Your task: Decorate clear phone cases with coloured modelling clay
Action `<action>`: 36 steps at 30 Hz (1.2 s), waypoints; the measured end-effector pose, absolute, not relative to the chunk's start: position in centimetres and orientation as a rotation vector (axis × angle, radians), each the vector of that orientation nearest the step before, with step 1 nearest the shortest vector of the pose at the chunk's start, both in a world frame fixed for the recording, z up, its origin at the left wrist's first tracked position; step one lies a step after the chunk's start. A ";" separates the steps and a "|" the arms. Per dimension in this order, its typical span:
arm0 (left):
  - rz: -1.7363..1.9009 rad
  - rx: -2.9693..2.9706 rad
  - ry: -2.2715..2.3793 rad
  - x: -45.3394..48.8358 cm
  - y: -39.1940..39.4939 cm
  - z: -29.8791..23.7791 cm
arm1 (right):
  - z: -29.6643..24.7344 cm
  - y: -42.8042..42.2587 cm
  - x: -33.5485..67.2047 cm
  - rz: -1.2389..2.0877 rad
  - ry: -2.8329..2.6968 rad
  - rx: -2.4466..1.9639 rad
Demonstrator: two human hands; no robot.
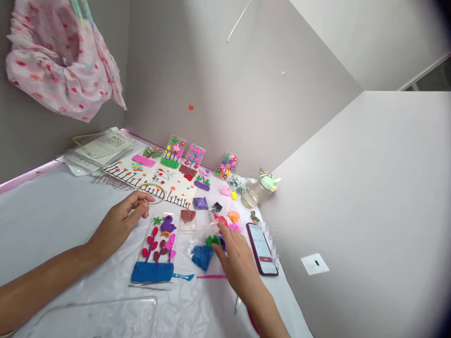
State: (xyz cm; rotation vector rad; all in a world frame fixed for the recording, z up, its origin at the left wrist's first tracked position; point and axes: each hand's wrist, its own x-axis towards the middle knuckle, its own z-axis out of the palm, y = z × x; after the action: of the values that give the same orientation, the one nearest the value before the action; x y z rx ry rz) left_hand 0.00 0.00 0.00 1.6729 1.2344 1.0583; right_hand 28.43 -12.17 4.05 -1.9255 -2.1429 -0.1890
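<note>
On my feed the decorated panel (157, 249) lay flat on the worktop (73, 220), between the two hands. It had a blue clay strip (152, 272) along the near edge, flower stems above, and a purple bird (168, 225) near the far edge. Left hand (112, 230) was raised just beside its far left corner: fingers curled, thumb near the fingertips; I couldn't tell if anything was pinched there. Right hand (237, 258) was over the bagged clay, thumb and fingers apart, thumb by the green clay (212, 241); I couldn't confirm contact. Blue clay (202, 257) sat just left of that thumb, brown clay (188, 215) and purple clay (201, 203) farther back. Blue tool (183, 277) stuck out right of the strip; pink stick (211, 277) lay near the right wrist. Phone (262, 249) was right of that hand. Behind: drawing sheet (183, 188), bottle (252, 193) tilted in view. Pink cloth (98, 89) hung upper left.
</note>
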 end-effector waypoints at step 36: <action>1.028 1.650 1.170 0.8 -1.7 0.8 | -0.4 -10.8 32.8 -0.190 -1.768 -1.846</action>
State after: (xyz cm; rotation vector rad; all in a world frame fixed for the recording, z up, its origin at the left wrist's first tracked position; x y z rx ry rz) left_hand 0.82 -1.67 0.79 1.6505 1.1702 1.0278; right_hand 32.84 -10.82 -0.37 -1.8458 -1.7684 -0.1896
